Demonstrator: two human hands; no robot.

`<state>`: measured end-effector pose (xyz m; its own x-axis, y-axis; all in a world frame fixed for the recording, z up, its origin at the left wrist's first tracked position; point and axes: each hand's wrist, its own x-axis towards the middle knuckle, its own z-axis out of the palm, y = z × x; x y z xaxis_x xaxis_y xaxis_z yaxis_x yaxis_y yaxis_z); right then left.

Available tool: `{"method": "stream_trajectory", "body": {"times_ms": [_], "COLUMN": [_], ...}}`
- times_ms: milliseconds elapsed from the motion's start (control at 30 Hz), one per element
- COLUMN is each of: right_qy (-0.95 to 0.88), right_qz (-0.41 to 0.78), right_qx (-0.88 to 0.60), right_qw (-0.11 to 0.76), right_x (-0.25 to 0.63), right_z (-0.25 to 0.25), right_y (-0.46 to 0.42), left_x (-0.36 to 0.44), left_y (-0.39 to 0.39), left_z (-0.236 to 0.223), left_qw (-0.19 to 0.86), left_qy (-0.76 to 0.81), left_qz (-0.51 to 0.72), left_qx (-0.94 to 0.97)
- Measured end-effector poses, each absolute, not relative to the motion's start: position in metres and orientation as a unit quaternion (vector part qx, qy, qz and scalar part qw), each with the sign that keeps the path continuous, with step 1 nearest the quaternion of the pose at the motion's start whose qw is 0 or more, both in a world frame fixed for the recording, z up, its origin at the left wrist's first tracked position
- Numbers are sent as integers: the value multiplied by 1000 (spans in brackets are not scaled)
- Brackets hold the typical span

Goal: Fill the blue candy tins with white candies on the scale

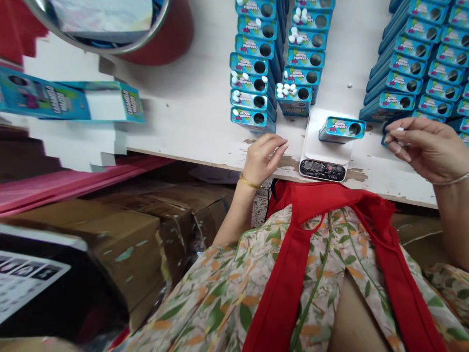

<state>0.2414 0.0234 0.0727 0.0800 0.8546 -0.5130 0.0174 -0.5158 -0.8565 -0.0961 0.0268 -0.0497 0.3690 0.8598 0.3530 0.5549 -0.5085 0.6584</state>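
A blue tin with a round hole in its top stands upright on a small white kitchen scale. The scale's display is lit, but I cannot read its digits. My right hand, to the right of the scale, is closed in a pinch on small white candies. Left of the scale, my left hand is at the table's front edge with its fingers drawn together; whatever they may hold is hidden. Just beyond it stands the nearest blue tin of the left row, a white candy on its top.
Rows of blue tins fill the right side. Another row behind the scale has white candies on several lids. A red pot with a metal rim and an opened blue carton are at left. Cardboard boxes stand below the table.
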Motion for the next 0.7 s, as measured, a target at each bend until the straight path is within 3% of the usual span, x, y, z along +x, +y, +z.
{"method": "stream_trajectory", "body": {"times_ms": [300,700], "right_qy": [-399,-735], "right_qz": [565,283], "right_qx": [-652,-605], "right_qw": [309,113], "right_x": [231,202], "right_z": [68,68], "right_y": [15,51], "left_x": [-88,-88], "left_y": [32,33], "left_z": [-47,-47], "left_qw": [243,239], "left_qy": [445,440], "left_qz": [315,328], "left_qx": [802,801]}}
